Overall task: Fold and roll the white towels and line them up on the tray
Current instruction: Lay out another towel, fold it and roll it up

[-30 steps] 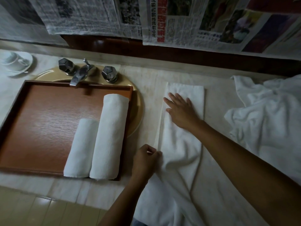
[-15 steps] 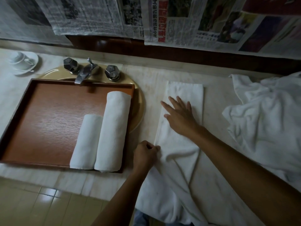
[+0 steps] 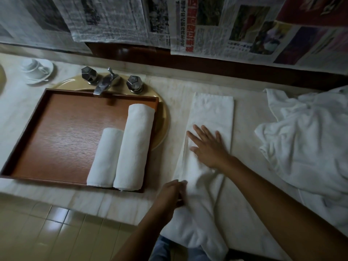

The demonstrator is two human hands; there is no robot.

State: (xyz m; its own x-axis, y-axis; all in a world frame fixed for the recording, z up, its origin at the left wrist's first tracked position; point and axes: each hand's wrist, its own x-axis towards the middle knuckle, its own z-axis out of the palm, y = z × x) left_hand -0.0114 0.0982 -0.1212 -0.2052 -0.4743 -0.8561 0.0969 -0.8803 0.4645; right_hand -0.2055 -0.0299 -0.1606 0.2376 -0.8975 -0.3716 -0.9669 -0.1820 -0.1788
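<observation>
White towel (image 3: 212,113), folded lengthwise into a narrow strip, lies on the pale counter (image 3: 248,113) just right of the tray (image 3: 56,132). Its far end is flat and square. Its near end is bunched and hangs over the counter's front edge.

The right hand (image 3: 209,147) rests flat on the middle of the strip, fingers straight and spread apart, apparently pinning the layers so they cannot slide. The left hand (image 3: 169,194) is at the strip's left edge, nearer the person, with fingers curled onto the cloth in what looks like a pinch. Motion blur hides the exact hold. I judge it is drawing that edge straight so the fold lines up before rolling.

The wooden tray sits across the sink basin (image 3: 163,127), just below the faucet (image 3: 105,82). Two rolled towels lie on it side by side and touching, close to its right wall: a long roll (image 3: 135,147) and a shorter roll (image 3: 105,159) on its left. Further rolls would, I judge, line up to their left.

A heap of unfolded white towels (image 3: 305,140) lies on the counter to the right, apart from the strip and on the right hand's side. The bunched near end likely needs smoothing before the roll can come out even.
</observation>
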